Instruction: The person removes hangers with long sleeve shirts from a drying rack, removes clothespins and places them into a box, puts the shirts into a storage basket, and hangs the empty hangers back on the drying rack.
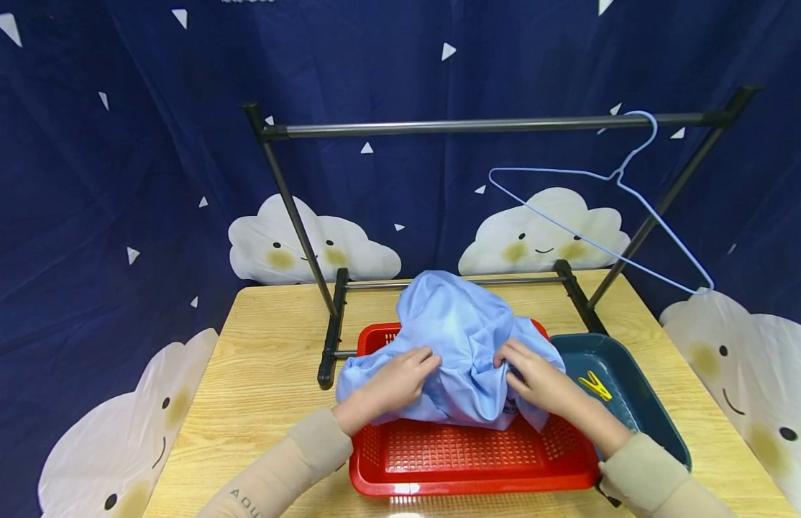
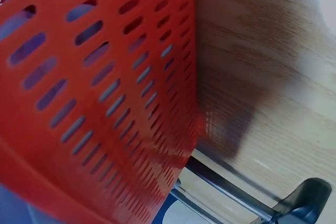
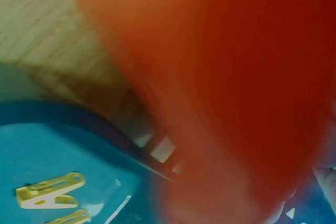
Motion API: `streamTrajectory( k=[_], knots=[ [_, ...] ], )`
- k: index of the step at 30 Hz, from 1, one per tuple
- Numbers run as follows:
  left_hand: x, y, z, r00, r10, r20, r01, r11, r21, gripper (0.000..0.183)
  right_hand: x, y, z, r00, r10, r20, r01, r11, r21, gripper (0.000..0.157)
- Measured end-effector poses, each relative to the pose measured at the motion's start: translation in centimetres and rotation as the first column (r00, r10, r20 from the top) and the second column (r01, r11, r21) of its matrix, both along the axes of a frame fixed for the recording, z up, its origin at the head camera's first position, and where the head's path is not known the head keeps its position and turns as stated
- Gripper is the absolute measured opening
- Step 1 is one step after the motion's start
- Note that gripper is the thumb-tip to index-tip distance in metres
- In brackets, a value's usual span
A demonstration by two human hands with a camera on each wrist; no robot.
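Observation:
A light blue cloth (image 1: 449,316), perhaps a garment, lies bunched over the red basket (image 1: 461,483) in the head view. My left hand (image 1: 400,381) is on its left side with curled fingers gripping the fabric; the fingertips are partly hidden. On the right side, my right hand (image 1: 535,375) pinches a fold between thumb and fingers. The left wrist view is mostly the slotted wall of the basket (image 2: 121,77). In the right wrist view the basket (image 3: 226,77) is a red blur, with only a bit of the right hand (image 3: 328,184) at the edge.
A dark rack (image 1: 439,127) stands behind the basket, with a light blue hanger (image 1: 562,171) on its bar at the right. Right of the basket is a blue-green tray (image 1: 656,406) holding yellow clothespins (image 3: 50,191). Wooden table (image 1: 264,345) extends to the left.

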State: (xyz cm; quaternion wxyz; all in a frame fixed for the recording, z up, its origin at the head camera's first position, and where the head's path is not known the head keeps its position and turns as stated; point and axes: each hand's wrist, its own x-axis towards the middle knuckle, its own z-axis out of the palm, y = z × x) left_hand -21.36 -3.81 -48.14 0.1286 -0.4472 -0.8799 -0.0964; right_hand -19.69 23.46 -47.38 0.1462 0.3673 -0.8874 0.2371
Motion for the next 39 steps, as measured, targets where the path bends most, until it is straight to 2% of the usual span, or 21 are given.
streamTrajectory(
  k=[5,8,12,15,19,22,24,27,35,39],
  knots=[
    [0.0,0.0,-1.0,0.997,0.069,0.018,-0.068,0.995,-0.074,0.014,-0.1,0.0,-1.5,0.997,-0.08,0.004,0.08,0.993,0.091,0.027],
    [0.1,-0.1,-1.4,0.992,0.119,0.033,-0.115,0.986,-0.12,0.024,0.0,-0.1,-2.3,0.991,-0.132,0.028,0.126,0.98,0.152,0.03],
    [0.1,-0.2,-2.2,0.982,0.169,0.082,-0.152,0.971,-0.184,0.043,0.3,-0.2,-3.3,0.979,-0.172,0.113,0.144,0.966,0.215,0.037],
    [0.0,0.0,-2.8,0.971,0.189,0.145,-0.153,0.962,-0.228,0.049,0.5,-0.3,-3.8,0.963,-0.183,0.197,0.132,0.959,0.249,0.041],
    [-0.1,0.1,-3.5,0.953,0.206,0.221,-0.143,0.952,-0.272,0.052,0.7,-0.4,-4.1,0.925,-0.199,0.323,0.104,0.952,0.289,0.045],
    [-0.2,0.1,-3.9,0.935,0.222,0.275,-0.143,0.949,-0.281,0.052,0.7,-0.4,-4.1,0.902,-0.199,0.382,0.082,0.95,0.301,0.048],
    [-0.2,0.1,-4.1,0.922,0.23,0.31,-0.142,0.949,-0.282,0.052,0.7,-0.4,-4.1,0.895,-0.192,0.402,0.065,0.949,0.309,0.049],
    [-0.2,0.0,-4.5,0.915,0.234,0.33,-0.135,0.946,-0.296,0.052,0.6,-0.4,-4.3,0.882,-0.194,0.429,0.045,0.942,0.332,0.053],
    [-0.3,-0.1,-5.1,0.908,0.245,0.341,-0.131,0.937,-0.324,0.053,0.7,-0.5,-4.4,0.855,-0.217,0.471,0.048,0.937,0.346,0.057],
    [-0.4,-0.2,-5.0,0.908,0.244,0.34,-0.131,0.938,-0.322,0.053,0.6,-0.5,-4.2,0.856,-0.213,0.471,0.049,0.94,0.337,0.056]
  ],
)
